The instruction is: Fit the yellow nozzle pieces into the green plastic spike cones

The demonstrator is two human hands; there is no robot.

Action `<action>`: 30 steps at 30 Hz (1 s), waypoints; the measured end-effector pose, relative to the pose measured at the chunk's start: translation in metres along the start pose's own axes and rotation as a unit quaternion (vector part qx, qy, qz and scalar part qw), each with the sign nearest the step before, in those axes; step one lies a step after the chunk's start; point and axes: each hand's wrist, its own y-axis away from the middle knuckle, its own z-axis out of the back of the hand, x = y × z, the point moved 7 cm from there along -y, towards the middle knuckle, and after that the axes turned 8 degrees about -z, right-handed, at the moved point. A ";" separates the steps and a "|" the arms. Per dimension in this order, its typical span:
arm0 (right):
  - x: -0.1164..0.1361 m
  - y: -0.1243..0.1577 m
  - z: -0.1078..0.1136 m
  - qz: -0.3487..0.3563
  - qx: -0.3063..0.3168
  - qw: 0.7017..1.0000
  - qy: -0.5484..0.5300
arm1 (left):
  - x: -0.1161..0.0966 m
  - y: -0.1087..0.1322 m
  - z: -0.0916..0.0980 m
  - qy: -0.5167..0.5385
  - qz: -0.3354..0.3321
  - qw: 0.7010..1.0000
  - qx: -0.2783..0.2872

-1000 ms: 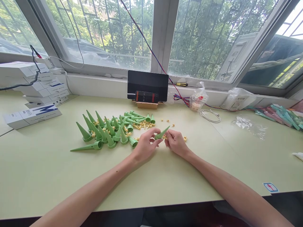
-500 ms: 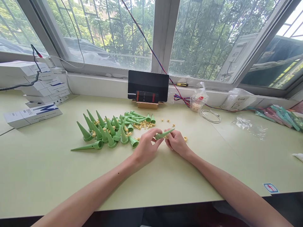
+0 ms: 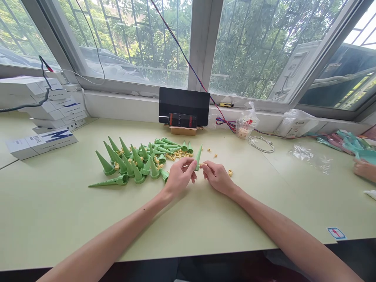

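Note:
Between its thumb and fingers, my left hand (image 3: 182, 172) holds a green plastic spike (image 3: 199, 156) nearly upright, tip pointing up. My right hand (image 3: 217, 175) pinches a small yellow plastic piece (image 3: 202, 165), which meets the spike's side low down near its wide base; whether it sits in the spike I cannot tell. Left of my hands lies a heap of similar green spikes (image 3: 137, 158), some standing on their bases and some lying down, with yellow pieces (image 3: 178, 156) among them. One spike (image 3: 110, 181) lies on its side in front of the heap.
Loose yellow bits (image 3: 230, 172) lie beyond and beside my right hand. At the back a phone (image 3: 182, 120) leans on a dark tablet (image 3: 184, 100). White boxes (image 3: 41, 143) are stacked left. Another person's hand (image 3: 365, 168) holds something teal at the right edge.
My left hand has turned the spike from lying over to the right to nearly upright. The yellow piece now shows in my right fingers. Another person's hand has appeared at the right edge.

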 end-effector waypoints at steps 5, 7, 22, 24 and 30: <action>-0.003 0.000 0.000 -0.008 -0.009 1.000 -0.012 | 0.000 0.000 -0.001 0.010 0.002 1.000 0.014; -0.004 0.000 -0.001 -0.009 -0.008 1.000 -0.018 | -0.001 0.000 0.000 0.000 -0.003 1.000 0.017; -0.010 0.001 -0.011 -0.093 0.059 0.979 -0.171 | -0.002 -0.001 0.007 -0.058 -0.059 0.997 0.008; -0.013 0.002 -0.016 -0.128 0.092 0.957 -0.243 | -0.004 -0.001 0.007 -0.078 -0.077 0.994 0.003; -0.014 0.005 -0.024 -0.219 0.162 0.877 -0.396 | -0.013 0.001 0.006 -0.131 -0.133 0.982 0.002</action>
